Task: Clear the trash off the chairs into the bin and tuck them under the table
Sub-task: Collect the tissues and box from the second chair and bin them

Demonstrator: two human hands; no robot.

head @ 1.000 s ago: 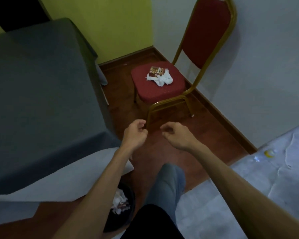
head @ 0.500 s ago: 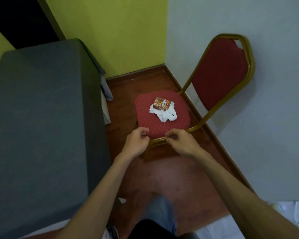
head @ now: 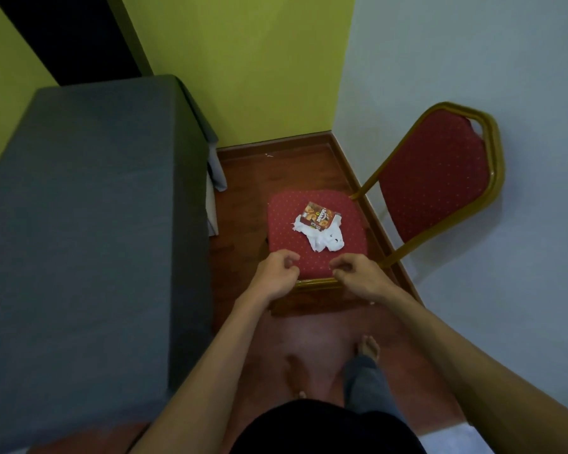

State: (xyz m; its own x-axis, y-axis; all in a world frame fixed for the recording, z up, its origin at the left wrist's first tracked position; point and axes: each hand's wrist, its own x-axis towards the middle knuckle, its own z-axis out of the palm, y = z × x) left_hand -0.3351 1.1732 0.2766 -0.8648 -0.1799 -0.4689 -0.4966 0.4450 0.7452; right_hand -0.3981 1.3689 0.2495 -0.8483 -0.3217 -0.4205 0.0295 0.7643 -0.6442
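Crumpled tissue [head: 325,237] and snack box [head: 318,216] lie on the red chair seat [head: 282,221], just beyond both loosely curled, empty hands: left hand [head: 276,276], right hand [head: 358,276].

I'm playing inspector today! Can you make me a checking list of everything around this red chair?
Surface: red chair seat with gold frame, standing on a wooden floor.
Job's things: small printed box lying on crumpled white tissue, both on the seat; chair not tucked under the table; no bin in view.
Clutter: small white speck on the floor near the skirting.
Hands: left hand and right hand hover over the seat's front edge, fingers loosely curled, holding nothing.
Cables: nothing seen.
Surroundings: table with a grey cloth to the left, green wall behind, white wall to the right, the person's bare feet below.
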